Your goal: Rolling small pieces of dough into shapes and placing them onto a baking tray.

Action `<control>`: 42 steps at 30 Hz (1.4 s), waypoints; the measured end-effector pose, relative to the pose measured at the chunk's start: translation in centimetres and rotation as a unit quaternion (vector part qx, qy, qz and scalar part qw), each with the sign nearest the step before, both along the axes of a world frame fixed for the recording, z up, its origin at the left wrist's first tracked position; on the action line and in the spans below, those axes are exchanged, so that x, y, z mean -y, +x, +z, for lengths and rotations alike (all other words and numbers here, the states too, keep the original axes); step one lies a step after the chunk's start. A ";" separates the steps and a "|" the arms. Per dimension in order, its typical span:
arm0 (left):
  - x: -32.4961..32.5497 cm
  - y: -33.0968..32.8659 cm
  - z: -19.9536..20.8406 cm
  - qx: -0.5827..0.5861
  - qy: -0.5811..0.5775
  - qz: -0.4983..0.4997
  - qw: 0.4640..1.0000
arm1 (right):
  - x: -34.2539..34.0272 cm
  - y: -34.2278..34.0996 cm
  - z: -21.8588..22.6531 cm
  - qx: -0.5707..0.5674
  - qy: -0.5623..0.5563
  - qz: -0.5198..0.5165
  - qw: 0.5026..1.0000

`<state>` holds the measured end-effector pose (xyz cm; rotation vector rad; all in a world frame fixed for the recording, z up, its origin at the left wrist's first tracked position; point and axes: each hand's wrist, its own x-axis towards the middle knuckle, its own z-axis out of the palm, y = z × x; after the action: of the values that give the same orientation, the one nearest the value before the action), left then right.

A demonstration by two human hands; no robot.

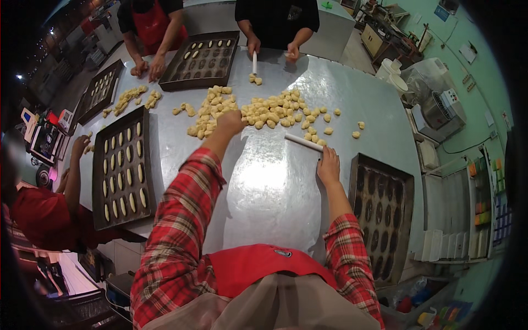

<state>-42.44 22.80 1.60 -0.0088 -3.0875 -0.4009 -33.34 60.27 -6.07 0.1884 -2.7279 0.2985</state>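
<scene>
My left hand (230, 122) reaches to the near edge of a heap of yellowish dough pieces (278, 107) on the metal table. Its fingers look curled, and the hand itself hides whatever may be in them. Further right, my right hand (329, 166) grips one end of a thin white rolling pin (302, 142), which lies slantwise just in front of the heap. A few loose dough pieces (328, 131) are scattered beyond the pin.
Right of me is a dark tray with oval hollows (382, 212); a left tray (122, 165) holds rows of shaped dough strips. Another part-filled tray (201, 58) sits at the far side. Co-workers stand across and left, one with a white rolling pin (254, 63).
</scene>
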 end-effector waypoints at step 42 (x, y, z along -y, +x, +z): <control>-4.2 17.3 -8.6 -0.117 0.120 -0.120 0.979 | 13.6 6.9 -1.3 0.059 -0.008 0.237 0.970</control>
<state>-25.11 26.97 -6.98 -0.3947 -2.7930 -0.7227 -26.46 46.63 -7.36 0.8473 -2.7640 0.4732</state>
